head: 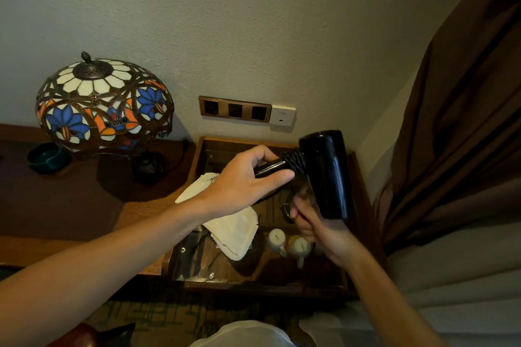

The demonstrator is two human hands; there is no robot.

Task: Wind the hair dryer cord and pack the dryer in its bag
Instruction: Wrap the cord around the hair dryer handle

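Forearms: both bare, reaching in from the lower corners toward the middle.
Left hand: fingers and thumb curled round the dryer's handle, gripping it near its free end.
Right hand: below the dryer's barrel, fingers curled – blurred, so whether they pinch the cord cannot be told.
Dryer: black, held in the air above the tray; barrel upright on the right, handle pointing left.
Cord: black, coiled in tight turns round the handle, just beside the barrel.
Bag: cream cloth, lying flat across the tray's left edge, under the left wrist, with some print at its top corner.
Tray: dark wood, recessed – two white cups stand in it near the right hand.
Lamp: stained-glass shade in blue, orange and white, on the desk to the left.
Bowl: dark green, just left of the lamp.
Sockets: three in a bronze plate on the wall, a white plate touching its right end.
Curtain: brown, hanging at the right.
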